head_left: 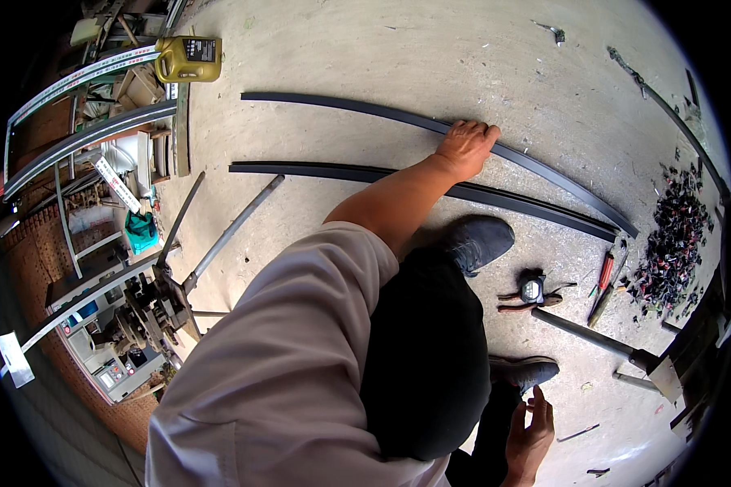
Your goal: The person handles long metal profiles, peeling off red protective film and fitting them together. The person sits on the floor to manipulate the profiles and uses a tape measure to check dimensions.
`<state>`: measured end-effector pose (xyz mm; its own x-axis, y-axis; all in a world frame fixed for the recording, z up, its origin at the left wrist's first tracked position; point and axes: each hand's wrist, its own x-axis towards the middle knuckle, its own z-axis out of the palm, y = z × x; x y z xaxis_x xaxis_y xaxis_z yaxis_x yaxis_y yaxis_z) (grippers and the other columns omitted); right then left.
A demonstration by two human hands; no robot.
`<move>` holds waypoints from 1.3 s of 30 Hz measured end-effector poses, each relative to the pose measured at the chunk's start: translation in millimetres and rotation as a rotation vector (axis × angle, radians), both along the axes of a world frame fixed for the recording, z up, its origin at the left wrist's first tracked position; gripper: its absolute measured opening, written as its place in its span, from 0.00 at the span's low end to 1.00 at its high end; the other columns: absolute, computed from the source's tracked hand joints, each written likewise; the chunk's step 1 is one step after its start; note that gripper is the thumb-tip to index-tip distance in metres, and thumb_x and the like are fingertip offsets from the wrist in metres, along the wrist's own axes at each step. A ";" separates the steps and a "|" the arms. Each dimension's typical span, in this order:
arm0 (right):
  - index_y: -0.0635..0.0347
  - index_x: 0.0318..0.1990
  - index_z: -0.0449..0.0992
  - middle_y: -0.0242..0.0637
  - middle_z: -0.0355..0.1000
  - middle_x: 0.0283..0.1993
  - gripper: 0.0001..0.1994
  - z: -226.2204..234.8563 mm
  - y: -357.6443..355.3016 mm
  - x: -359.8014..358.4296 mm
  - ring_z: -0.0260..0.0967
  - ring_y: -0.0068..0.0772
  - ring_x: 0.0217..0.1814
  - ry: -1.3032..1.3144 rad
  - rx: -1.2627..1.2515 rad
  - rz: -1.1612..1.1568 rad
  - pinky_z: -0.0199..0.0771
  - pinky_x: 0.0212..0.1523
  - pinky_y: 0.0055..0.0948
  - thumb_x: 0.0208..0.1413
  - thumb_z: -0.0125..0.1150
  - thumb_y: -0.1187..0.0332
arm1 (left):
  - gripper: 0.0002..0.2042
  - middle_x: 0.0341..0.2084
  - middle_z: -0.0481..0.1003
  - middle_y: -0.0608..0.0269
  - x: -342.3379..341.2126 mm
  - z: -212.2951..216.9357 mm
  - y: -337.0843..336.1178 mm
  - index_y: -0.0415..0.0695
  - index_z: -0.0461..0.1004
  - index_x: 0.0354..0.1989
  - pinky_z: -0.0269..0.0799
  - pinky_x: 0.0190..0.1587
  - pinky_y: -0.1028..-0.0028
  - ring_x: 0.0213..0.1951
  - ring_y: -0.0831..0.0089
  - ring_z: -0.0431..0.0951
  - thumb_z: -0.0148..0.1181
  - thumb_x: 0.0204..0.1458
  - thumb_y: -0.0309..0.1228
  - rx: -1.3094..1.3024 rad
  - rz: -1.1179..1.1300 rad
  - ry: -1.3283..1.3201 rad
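The left hand [465,146] presses its spread fingers flat on the far dark metal strip [365,112], best held steady on the floor [382,49], while the right hand [530,434] hangs open, holding nothing.

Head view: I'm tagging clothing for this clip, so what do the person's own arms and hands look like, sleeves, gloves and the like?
Both hands are bare, with no gloves, and no rings or watch can be made out. The left hand comes off a bare forearm, which emerges from a loose, short, light greyish-beige sleeve. Of the right arm only the right hand and wrist show; no sleeve is visible there.
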<state>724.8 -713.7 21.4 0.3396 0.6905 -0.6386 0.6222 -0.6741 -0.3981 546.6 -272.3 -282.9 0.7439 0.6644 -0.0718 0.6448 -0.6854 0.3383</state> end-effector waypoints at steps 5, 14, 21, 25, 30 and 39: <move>0.67 0.63 0.78 0.54 0.80 0.44 0.20 10.2 10.2 3.8 0.80 0.55 0.46 -0.070 0.081 0.031 0.81 0.47 0.46 0.64 0.65 0.75 | 0.18 0.50 0.76 0.50 -7.0 38.3 9.8 0.49 0.74 0.61 0.75 0.58 0.49 0.52 0.44 0.80 0.61 0.69 0.44 -0.140 -0.127 -0.038; 0.63 0.63 0.79 0.49 0.81 0.48 0.21 41.3 28.9 6.1 0.81 0.55 0.49 -0.157 0.216 0.048 0.82 0.52 0.47 0.64 0.68 0.69 | 0.20 0.44 0.81 0.51 -10.3 124.5 18.9 0.43 0.80 0.51 0.80 0.48 0.54 0.45 0.45 0.83 0.60 0.70 0.50 -0.175 -0.215 -0.053; 0.63 0.62 0.79 0.48 0.81 0.48 0.20 59.9 28.5 7.4 0.80 0.53 0.52 -0.175 0.262 0.015 0.82 0.54 0.46 0.66 0.67 0.66 | 0.22 0.23 0.79 0.47 -37.0 206.5 20.2 0.41 0.78 0.36 0.78 0.36 0.53 0.29 0.42 0.80 0.58 0.71 0.50 -0.155 -0.251 0.042; 0.62 0.64 0.78 0.49 0.81 0.49 0.20 68.9 30.1 10.8 0.80 0.53 0.52 -0.171 0.299 -0.005 0.82 0.54 0.46 0.68 0.64 0.63 | 0.27 0.17 0.76 0.53 -58.9 248.1 14.2 0.40 0.76 0.32 0.76 0.31 0.59 0.22 0.52 0.78 0.51 0.74 0.53 -0.446 -0.186 0.080; 0.62 0.63 0.78 0.51 0.80 0.50 0.20 75.0 33.6 17.1 0.80 0.58 0.53 -0.115 0.416 -0.080 0.81 0.55 0.48 0.71 0.62 0.61 | 0.37 0.14 0.73 0.62 -67.9 299.2 -2.5 0.39 0.74 0.28 0.73 0.26 0.68 0.18 0.71 0.75 0.42 0.74 0.64 -0.719 -0.120 0.127; 0.68 0.64 0.77 0.55 0.82 0.49 0.24 77.6 55.3 23.1 0.84 0.48 0.47 0.129 0.623 -0.389 0.83 0.51 0.41 0.75 0.59 0.54 | 0.45 0.15 0.73 0.60 -73.3 344.1 -14.8 0.35 0.76 0.26 0.72 0.27 0.67 0.20 0.71 0.75 0.38 0.71 0.71 -0.643 -0.208 0.170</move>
<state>747.9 -658.4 99.0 0.5823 0.7828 -0.2194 0.3067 -0.4615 -0.8324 473.3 -287.2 61.2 0.7949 0.2960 -0.5297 0.6016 -0.4979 0.6247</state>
